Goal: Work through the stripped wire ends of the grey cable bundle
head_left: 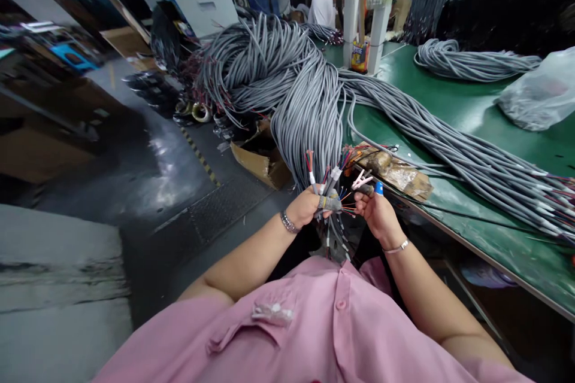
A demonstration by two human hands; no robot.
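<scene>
My left hand (306,206) is closed around a bunch of grey cable ends (330,187) whose stripped coloured wires fan out above and beside my fist. My right hand (376,210) sits just to the right, fingers curled, pinching some of the thin coloured wires (360,180); a blue cap covers one fingertip. Both hands hover over my lap, just off the edge of the green table (471,114). The cables run up into a thick grey bundle (309,102) that drapes over the table's edge.
More grey cables (471,155) lie across the green table, with a coil (467,61) and a plastic bag (541,93) at the far right. A cardboard box (260,158) stands on the dark floor. White posts (351,6) rise at the back, with a seated person (323,3) behind.
</scene>
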